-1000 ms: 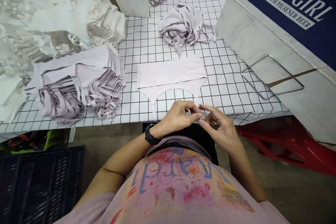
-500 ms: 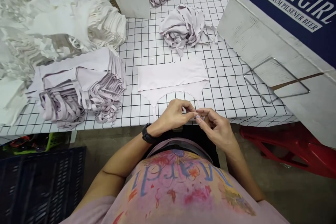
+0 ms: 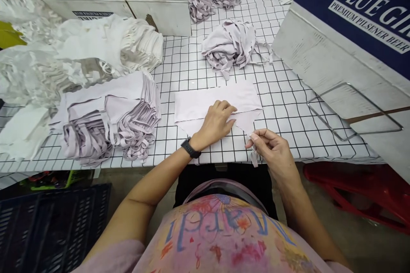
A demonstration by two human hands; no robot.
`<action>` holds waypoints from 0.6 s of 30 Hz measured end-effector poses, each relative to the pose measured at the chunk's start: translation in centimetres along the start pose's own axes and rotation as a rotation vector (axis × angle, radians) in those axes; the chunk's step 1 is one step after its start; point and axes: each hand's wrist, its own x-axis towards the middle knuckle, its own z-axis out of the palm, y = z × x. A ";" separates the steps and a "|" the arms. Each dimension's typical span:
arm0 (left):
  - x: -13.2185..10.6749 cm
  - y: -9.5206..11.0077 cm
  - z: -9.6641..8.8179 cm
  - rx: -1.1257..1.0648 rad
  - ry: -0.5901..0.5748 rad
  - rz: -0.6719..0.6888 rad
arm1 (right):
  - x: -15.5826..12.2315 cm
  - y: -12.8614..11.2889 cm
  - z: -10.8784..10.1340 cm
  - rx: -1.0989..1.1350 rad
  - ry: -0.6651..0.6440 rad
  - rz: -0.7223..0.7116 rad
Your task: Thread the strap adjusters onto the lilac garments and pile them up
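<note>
A pale lilac strappy top (image 3: 195,104) lies flat on the checked tablecloth in front of me, its wide band away from me and its straps toward me. My left hand (image 3: 219,119), with a black band on the wrist, rests palm down across the top, fingers stretched out. At the table's front edge my right hand (image 3: 270,143) pinches the right strap (image 3: 254,153) between thumb and fingertips, and the strap's end dangles below. The left strap is mostly hidden under my left forearm.
Left stands a stack of lilac tops (image 3: 105,115), with white garments (image 3: 109,42) behind. A crumpled lilac bundle (image 3: 230,45) lies beyond. At right are a beer carton (image 3: 320,51) and a wire frame (image 3: 355,111). A red stool (image 3: 352,192) and dark crate (image 3: 54,226) are below.
My hands were together at the right strap. The left has let go and moved forward and left to lie flat on the top; the right still pinches the strap, slightly farther right.
</note>
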 end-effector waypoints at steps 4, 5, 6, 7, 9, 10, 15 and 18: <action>2.4 -1.6 0.8 0.121 -0.078 0.040 | 2.1 -0.3 0.4 0.134 0.045 0.064; 2.7 -1.9 0.9 0.131 -0.075 0.048 | 2.6 -0.3 0.5 0.158 0.050 0.076; 2.9 -2.2 1.0 0.136 -0.063 0.055 | 3.0 -0.3 0.6 0.174 0.051 0.082; 2.9 -2.4 1.1 0.135 -0.046 0.060 | 3.4 -0.2 0.6 0.185 0.052 0.081; 2.9 -2.9 1.2 0.117 -0.009 0.057 | 4.1 0.0 0.7 0.193 0.050 0.072; 2.8 -3.2 1.2 0.097 0.007 0.049 | 4.4 0.1 0.8 0.192 0.047 0.073; 3.0 -3.8 0.9 -0.051 0.033 -0.022 | 5.8 -0.3 1.5 0.166 0.031 0.096; 3.4 -3.6 0.7 -0.044 0.030 -0.009 | 6.6 -1.2 2.2 0.107 0.028 0.108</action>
